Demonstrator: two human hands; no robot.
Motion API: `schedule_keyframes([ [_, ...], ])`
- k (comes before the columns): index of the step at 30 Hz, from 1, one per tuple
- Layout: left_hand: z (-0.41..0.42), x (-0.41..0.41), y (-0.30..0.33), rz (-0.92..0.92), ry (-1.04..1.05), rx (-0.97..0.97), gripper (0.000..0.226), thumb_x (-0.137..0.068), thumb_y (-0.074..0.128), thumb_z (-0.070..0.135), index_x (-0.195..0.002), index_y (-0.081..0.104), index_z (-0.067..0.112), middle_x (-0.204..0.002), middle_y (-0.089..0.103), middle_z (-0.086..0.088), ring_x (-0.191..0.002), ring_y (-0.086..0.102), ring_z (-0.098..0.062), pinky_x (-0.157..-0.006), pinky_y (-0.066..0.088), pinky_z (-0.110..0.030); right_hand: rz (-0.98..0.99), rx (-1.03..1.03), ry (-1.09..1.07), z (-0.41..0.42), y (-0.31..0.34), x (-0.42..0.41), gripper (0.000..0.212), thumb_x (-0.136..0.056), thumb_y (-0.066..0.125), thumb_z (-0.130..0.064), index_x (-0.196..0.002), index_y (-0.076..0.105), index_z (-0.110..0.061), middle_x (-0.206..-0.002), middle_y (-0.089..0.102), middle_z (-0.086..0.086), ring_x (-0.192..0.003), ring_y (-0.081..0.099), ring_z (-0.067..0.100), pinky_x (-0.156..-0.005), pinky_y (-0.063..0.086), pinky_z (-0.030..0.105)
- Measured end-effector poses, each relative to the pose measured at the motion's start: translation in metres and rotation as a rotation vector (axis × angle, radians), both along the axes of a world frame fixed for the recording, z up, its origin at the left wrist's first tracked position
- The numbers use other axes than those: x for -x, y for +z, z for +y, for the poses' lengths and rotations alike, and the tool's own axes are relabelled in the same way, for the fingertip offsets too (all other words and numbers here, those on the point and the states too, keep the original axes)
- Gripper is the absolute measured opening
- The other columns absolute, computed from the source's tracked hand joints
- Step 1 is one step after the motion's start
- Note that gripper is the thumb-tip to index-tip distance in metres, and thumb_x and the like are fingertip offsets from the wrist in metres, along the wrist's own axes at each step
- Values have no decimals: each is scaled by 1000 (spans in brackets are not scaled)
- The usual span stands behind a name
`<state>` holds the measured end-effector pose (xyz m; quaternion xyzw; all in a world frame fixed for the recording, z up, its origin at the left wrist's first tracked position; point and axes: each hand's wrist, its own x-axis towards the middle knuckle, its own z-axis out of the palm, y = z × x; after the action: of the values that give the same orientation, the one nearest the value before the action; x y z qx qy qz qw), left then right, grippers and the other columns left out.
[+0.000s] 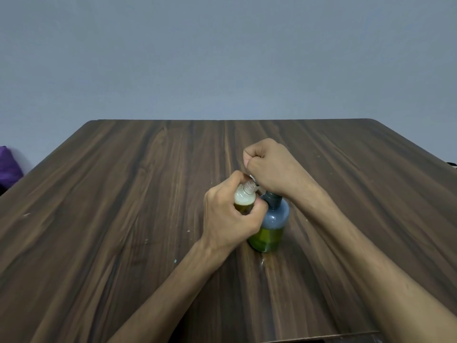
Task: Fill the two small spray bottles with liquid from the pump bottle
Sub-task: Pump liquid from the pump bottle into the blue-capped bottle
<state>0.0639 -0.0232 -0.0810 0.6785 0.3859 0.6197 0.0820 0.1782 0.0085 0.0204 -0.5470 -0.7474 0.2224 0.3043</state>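
Gripping clear threaded spray bottle (244, 198), L hand (228, 219)

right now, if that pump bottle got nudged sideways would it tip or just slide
The pump bottle would probably slide rather than tip: it looks squat, stands upright on the smooth table, and green liquid fills its lower part, keeping the weight low. The right hand over its pump likely steadies it too. A wet-looking smear at its base may make it slippery.

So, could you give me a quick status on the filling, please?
Left hand grips small spray bottle, cap off, tilted, part filled. Right hand curled over pump bottle head, fingers hidden. Second spray bottle not visible. Nothing obstructing.
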Motion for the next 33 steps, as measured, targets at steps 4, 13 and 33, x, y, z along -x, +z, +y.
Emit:
schedule_keyframes([
  [4, -1, 1, -1, 4, -4, 8, 20, -78, 69, 24, -79, 59, 7, -69, 63, 5, -58, 60, -12, -51, 49, -33, -34, 11, 7, -2, -1, 0, 29, -77, 43, -3, -52, 46, -17, -42, 44, -11, -51, 45, 13, -54, 42, 36],
  [13, -1, 1, -1, 2, -10, -5, 21, -79, 68, 24, -79, 59, 5, -68, 62, 2, -57, 59, -13, -51, 48, -36, -9, -7, 4, -2, 0, 0, 31, -76, 42, -1, -50, 45, -18, -44, 44, -11, -52, 44, 12, -54, 42, 35],
  [33, -2, 1, 0, 2, -16, -13, 18, -79, 68, 22, -79, 60, 6, -68, 63, 4, -58, 60, -12, -52, 46, -26, 27, -74, 12, 2, 0, 0, 18, -74, 39, -3, -58, 48, -5, -47, 42, -7, -53, 42, 14, -54, 40, 38],
])
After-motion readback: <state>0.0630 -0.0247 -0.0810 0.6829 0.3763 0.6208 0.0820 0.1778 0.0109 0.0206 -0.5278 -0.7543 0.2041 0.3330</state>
